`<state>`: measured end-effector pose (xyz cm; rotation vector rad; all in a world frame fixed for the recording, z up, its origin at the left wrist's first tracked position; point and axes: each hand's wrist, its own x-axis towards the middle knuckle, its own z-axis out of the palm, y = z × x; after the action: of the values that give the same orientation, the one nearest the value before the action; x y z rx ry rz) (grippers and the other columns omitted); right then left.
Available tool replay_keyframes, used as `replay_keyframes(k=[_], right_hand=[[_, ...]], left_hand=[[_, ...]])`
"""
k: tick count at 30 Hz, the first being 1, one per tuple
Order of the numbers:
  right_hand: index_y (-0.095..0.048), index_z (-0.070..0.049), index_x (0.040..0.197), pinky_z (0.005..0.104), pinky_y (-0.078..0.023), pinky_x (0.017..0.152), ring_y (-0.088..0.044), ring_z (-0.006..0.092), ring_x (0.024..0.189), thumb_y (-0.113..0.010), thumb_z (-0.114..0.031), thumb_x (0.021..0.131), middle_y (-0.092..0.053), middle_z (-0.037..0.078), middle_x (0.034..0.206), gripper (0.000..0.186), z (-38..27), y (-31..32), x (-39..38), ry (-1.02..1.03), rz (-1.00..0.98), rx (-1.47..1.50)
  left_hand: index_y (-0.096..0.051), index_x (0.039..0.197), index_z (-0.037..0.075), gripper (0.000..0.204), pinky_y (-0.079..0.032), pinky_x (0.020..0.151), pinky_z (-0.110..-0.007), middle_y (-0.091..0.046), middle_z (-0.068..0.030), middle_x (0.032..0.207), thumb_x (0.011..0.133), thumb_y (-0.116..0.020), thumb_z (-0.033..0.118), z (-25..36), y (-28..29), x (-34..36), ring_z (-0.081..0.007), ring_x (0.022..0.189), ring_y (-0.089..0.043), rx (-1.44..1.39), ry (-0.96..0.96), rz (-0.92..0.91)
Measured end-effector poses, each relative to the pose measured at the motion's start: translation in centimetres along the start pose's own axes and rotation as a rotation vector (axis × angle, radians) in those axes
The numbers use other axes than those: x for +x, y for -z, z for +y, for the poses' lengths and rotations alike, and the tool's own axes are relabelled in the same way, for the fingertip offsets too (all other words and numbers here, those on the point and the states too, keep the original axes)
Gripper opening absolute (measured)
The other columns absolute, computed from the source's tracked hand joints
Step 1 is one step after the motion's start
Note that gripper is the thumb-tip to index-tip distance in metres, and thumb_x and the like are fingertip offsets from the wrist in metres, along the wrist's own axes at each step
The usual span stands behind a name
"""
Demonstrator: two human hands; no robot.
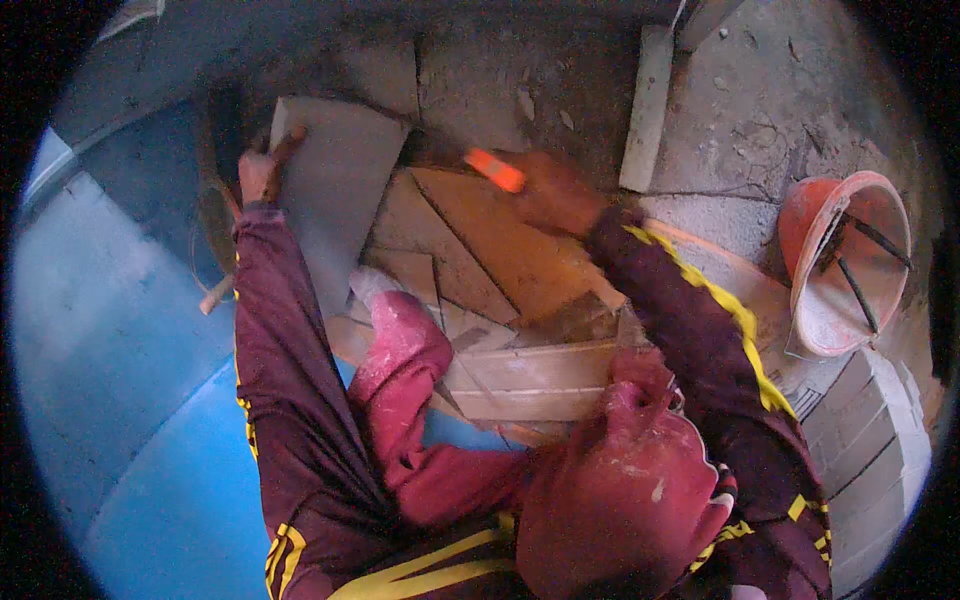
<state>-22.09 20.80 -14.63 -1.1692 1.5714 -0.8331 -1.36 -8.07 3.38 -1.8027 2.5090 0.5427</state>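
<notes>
My left hand [262, 168] grips the left edge of a pale grey square tile [340, 190], index finger over its face. My right hand [550, 190], at the upper middle, is closed on a bright orange object [492, 168], perhaps a tool handle; motion blurs it and hides what its far end is. Below my right hand lie overlapping brown and tan tile pieces [455, 240]. A dark curved object with a wooden-looking handle [213, 295] lies left of the grey tile, partly under my left arm. My red-trousered legs bend beneath me, a dusty foot near the tile's lower edge.
A red bucket [815, 230] coated in pale residue, with dark rods inside, stands at the right. A pale wooden batten [648, 110] lies at the top. Stacked tiles [855, 440] sit at lower right. A blue surface [140, 350] covers the left side; a dusty slab floor [730, 120] lies behind.
</notes>
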Motion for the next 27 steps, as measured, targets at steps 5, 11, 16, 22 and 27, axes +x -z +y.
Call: replay_keyframes(k=[5,11,16,22,27], right_hand=[[-0.068,-0.012,0.125,0.0433,-0.055,0.081,-0.072,0.0332,0.093,-0.068,-0.037,0.088,-0.073,0.020,0.100,0.045,-2.3,2.1,-3.4,-0.043,0.069,0.312],[-0.062,-0.008,0.130,0.0448,-0.053,0.076,-0.068,0.0423,0.084,-0.064,-0.009,0.079,-0.068,0.025,0.093,0.052,-5.6,3.9,-7.8,0.278,0.163,0.344],[-0.053,-0.014,0.140,0.0467,-0.055,0.089,-0.068,0.0408,0.102,-0.063,-0.017,0.082,-0.069,0.020,0.116,0.060,-7.8,4.0,-6.8,0.440,0.276,0.234],[-0.060,-0.014,0.133,0.0476,-0.054,0.077,-0.065,0.0454,0.091,-0.066,-0.016,0.083,-0.069,0.022,0.098,0.050,-8.1,2.1,0.1,0.275,0.114,0.056],[-0.068,-0.011,0.114,0.0507,-0.053,0.070,-0.065,0.0449,0.082,-0.067,-0.021,0.079,-0.067,0.024,0.087,0.036,-8.2,2.6,-1.7,0.457,0.339,0.279]], left_hand=[[-0.063,0.127,-0.004,0.086,-0.052,0.088,-0.037,-0.070,-0.0222,0.117,0.069,-0.082,0.057,-0.2,-0.8,0.6,-0.0307,0.102,-0.068,0.150,-0.045,0.031],[-0.064,0.122,-0.004,0.080,-0.050,0.092,-0.039,-0.070,-0.0203,0.115,0.069,-0.082,0.054,-0.3,-0.9,-1.4,-0.0307,0.105,-0.066,0.120,-0.021,0.090],[-0.064,0.122,-0.003,0.080,-0.050,0.092,-0.039,-0.069,-0.0200,0.116,0.067,-0.084,0.050,0.1,-1.9,-2.4,-0.0313,0.105,-0.066,0.104,-0.061,0.142],[-0.066,0.117,-0.001,0.075,-0.051,0.090,-0.039,-0.070,-0.0196,0.112,0.065,-0.087,0.049,-0.6,-2.7,-3.2,-0.0328,0.104,-0.067,0.160,-0.146,0.261],[-0.069,0.106,0.001,0.066,-0.053,0.081,-0.041,-0.072,-0.0171,0.100,0.061,-0.090,0.044,-1.4,-3.5,-3.4,-0.0334,0.091,-0.069,0.184,-0.267,0.327]])
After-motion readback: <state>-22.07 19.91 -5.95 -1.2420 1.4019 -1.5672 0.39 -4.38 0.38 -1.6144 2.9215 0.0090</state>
